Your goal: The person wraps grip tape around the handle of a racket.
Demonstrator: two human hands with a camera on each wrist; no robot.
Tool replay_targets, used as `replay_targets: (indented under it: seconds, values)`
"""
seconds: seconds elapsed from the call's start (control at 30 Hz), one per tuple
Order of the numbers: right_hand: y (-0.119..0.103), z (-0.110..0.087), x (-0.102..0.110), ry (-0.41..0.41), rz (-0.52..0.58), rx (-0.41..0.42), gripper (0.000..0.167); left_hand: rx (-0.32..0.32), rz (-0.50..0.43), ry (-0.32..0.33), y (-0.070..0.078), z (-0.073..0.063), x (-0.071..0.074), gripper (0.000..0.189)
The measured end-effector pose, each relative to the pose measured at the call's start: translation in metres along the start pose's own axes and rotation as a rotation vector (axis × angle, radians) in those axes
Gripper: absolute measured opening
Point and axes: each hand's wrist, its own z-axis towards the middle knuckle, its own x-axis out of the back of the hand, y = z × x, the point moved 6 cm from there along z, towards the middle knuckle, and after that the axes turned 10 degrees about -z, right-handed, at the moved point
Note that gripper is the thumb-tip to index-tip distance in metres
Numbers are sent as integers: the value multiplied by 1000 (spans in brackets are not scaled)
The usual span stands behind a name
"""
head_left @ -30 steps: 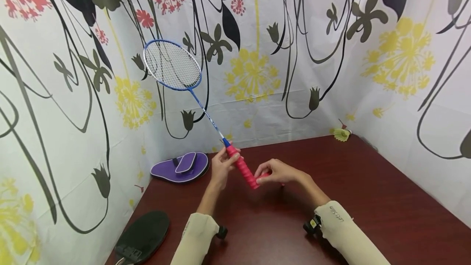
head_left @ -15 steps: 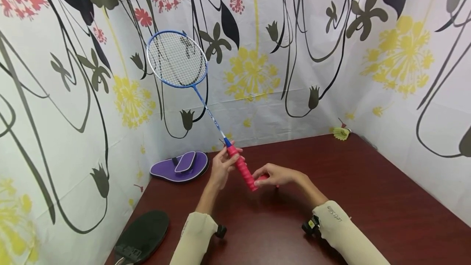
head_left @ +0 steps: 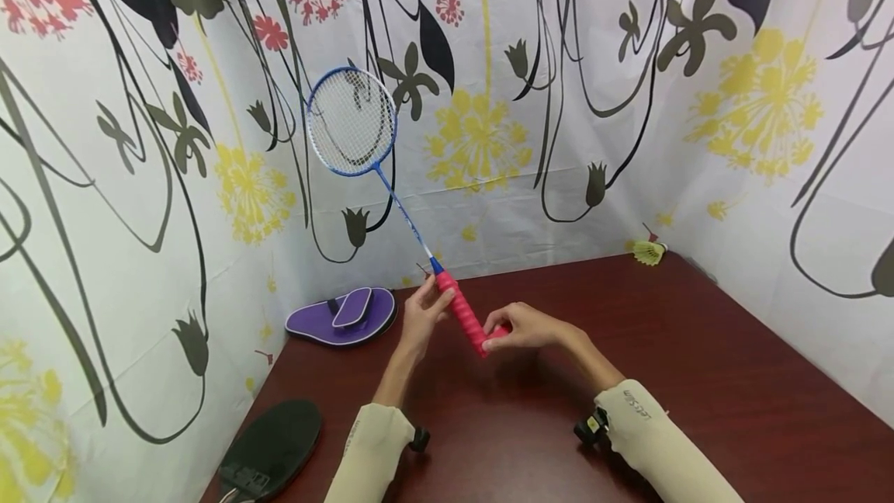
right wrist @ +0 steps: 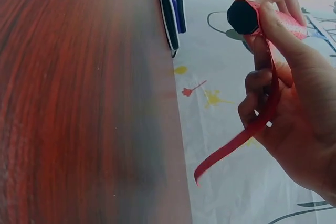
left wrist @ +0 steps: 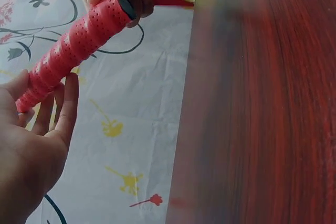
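Observation:
A blue-and-white badminton racket [head_left: 351,121] is held at a slant above the table, head up and to the left. My left hand [head_left: 419,320] grips the upper part of its handle between thumb and fingers. Pink-red perforated overgrip [left wrist: 73,48] winds in ridges down the handle. At the butt end, my right hand [head_left: 527,326] pinches the tape, thumb pressed against the handle beside the dark end cap [right wrist: 243,17]. A loose strip of grip tape [right wrist: 258,124] runs through the right fingers and hangs free in the right wrist view.
A purple paddle case [head_left: 342,318] lies at the table's back left. Nearer, a black table tennis paddle [head_left: 272,449] rests by the left edge. A yellow shuttlecock [head_left: 649,254] sits at the far right corner of the dark red table [head_left: 698,348]. Flower-patterned curtain [head_left: 482,138] surrounds the table.
The racket head has swung right and the racket stands steeper, its face turned. The right hand dipped slightly, then rose again at the butt end. The left hand stays near the handle top.

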Motion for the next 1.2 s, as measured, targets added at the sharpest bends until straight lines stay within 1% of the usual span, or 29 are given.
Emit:
replay_targets:
  seconds: [0.07,0.17,0.3,0.43,0.5,0.6,0.7,0.93,1.2]
  values:
    - [1,0,1,20,-14,-20,18,-7,6,40,0,-1,0,61]
    - [2,1,1,45,-25,-46,23,-31,33,73,2,-3,-3,65]
    - [2,4,0,81,-43,-57,30,-76,73,78,4,-3,-9,64]
    - [4,4,0,98,-32,-62,28,-103,48,91,6,-2,-11,56]
    - [4,2,0,87,-7,-49,22,-99,26,99,7,-2,-10,54]
    - [3,1,2,57,32,-11,12,-74,11,104,9,-2,-7,54]
    - [2,-2,5,38,59,14,7,-50,1,92,9,-1,-5,53]
    - [7,-4,10,57,85,12,6,-42,-58,69,9,-1,0,47]
    - [9,-6,11,69,90,1,8,-35,-94,42,10,-1,-1,52]
